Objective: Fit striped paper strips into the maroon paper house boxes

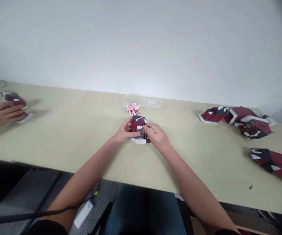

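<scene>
The left hand (125, 130) and right hand (157, 137) are both closed, gripping opposite sides of the paper house (138, 130), which is red with white trim and sits at the center of the table (57, 130). At 12 o'clock, just beyond the house, lies the striped paper piece (133, 108), with two clear bowls (152, 103) behind it. Red paper sections (239, 120) lie at 3 o'clock. At 9 o'clock, a co-worker's hand (4, 114) lies on a similar red model (15, 99).
</scene>
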{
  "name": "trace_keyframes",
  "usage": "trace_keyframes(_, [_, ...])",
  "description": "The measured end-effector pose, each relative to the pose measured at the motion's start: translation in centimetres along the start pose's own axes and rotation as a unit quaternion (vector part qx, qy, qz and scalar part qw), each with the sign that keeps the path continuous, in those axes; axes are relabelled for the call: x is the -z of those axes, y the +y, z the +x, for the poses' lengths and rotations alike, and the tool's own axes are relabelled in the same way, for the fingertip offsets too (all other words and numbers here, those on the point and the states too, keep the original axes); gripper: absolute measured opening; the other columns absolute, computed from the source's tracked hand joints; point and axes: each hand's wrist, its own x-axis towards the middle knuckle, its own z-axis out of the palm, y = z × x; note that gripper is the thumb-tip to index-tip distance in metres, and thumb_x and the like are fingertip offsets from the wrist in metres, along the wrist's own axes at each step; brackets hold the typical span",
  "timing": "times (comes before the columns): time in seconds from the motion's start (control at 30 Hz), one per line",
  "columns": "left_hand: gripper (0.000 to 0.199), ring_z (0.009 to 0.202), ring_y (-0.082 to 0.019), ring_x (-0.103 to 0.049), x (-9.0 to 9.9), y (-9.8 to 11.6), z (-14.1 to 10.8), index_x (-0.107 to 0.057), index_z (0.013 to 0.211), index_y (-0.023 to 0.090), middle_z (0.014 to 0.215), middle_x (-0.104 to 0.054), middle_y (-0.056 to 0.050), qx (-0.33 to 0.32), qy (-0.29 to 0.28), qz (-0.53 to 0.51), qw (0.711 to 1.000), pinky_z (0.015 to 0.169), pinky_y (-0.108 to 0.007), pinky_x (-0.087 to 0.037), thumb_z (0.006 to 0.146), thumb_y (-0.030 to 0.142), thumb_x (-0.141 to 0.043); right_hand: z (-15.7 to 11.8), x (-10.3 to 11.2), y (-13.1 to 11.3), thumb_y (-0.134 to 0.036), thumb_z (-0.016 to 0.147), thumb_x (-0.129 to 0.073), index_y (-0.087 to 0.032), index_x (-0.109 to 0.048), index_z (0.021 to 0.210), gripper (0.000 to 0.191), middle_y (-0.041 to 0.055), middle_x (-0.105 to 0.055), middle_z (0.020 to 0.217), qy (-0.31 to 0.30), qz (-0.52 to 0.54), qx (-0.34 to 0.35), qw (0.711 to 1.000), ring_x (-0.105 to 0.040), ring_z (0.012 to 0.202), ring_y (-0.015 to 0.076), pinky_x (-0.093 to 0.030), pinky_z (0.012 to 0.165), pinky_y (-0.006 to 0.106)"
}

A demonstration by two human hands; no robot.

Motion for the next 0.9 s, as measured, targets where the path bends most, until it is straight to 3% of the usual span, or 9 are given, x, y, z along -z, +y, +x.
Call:
trace_keyframes(0.1, [0.087, 0.104, -0.024, -0.065, -0.4, 0.2, -0.1, -0.048, 0.139, 0.029, 0.126, -0.063, -0.009, -0.006, 0.007, 0.009, 1.0, 0.088, -0.034, -0.053, 0.062, 0.026, -0.089, -0.2, -0.1, 0.1, -0.014, 0.096, -0.049, -0.024, -0.07, 0.114, 0.03, 0.0075, -0.068, 0.102, 0.013, 0.01, -0.02, 1.0, -0.064, 0.094, 0.0187, -0.053, 0.084, 0.03])
trace_keyframes(0.2, [0.084, 0.103, -0.023, -0.065, -1.2, 0.5, -0.1, -0.047, 0.138, 0.027, 0.123, -0.063, -0.009, -0.015, 0.023, 0.015, 1.0, 0.087, -0.034, -0.054, 0.064, 0.029, -0.088, -0.1, 0.0, 0.0, -0.016, 0.097, -0.05, -0.022, -0.072, 0.109, 0.025, 0.0073, -0.068, 0.094, 0.038, 0.002, 0.003, 0.999, -0.062, 0.089, 0.0174, -0.052, 0.082, 0.03])
trace_keyframes(0.43, [0.079, 0.1, -0.021, -0.064, -1.9, 0.7, -0.6, -0.048, 0.133, 0.028, 0.117, -0.064, -0.006, -0.054, 0.05, 0.053, 0.996, 0.088, -0.031, -0.052, 0.065, 0.03, -0.087, 0.8, 0.7, -0.7, -0.018, 0.099, -0.05, -0.022, -0.073, 0.085, 0.027, 0.0023, -0.065, 0.079, 0.066, 0.023, 0.035, 0.997, -0.056, 0.073, 0.0113, -0.044, 0.074, 0.027])
trace_keyframes(0.6, [0.074, 0.097, -0.019, -0.064, -1.7, 0.4, -0.8, -0.05, 0.131, 0.027, 0.114, -0.064, -0.006, -0.108, 0.038, 0.078, 0.99, 0.086, -0.028, -0.052, 0.066, 0.027, -0.086, 0.6, 0.9, -0.6, -0.024, 0.097, -0.057, -0.023, -0.074, 0.083, 0.021, 0.0018, -0.068, 0.083, 0.094, 0.106, 0.039, 0.989, -0.058, 0.075, 0.0101, -0.042, 0.073, 0.028])
trace_keyframes(0.8, [0.074, 0.094, -0.018, -0.065, -1.6, 0.3, -0.7, -0.049, 0.13, 0.023, 0.11, -0.066, -0.006, -0.146, 0.025, 0.082, 0.986, 0.084, -0.028, -0.054, 0.066, 0.027, -0.086, 0.6, 0.2, -1.3, -0.026, 0.089, -0.069, -0.023, -0.074, 0.09, 0.006, 0.003, -0.065, 0.085, 0.197, 0.163, 0.013, 0.967, -0.059, 0.076, 0.0127, -0.047, 0.071, 0.03])
trace_keyframes(0.9, [0.075, 0.093, -0.02, -0.067, -1.1, 0.3, -0.5, -0.048, 0.131, 0.022, 0.109, -0.067, -0.008, -0.155, 0.031, 0.08, 0.984, 0.08, -0.028, -0.056, 0.067, 0.03, -0.085, 0.5, 0.0, -1.3, -0.045, 0.08, -0.076, -0.023, -0.073, 0.098, 0.029, 0.0062, -0.06, 0.088, 0.223, 0.173, -0.029, 0.959, -0.058, 0.079, 0.0176, -0.05, 0.074, 0.035])
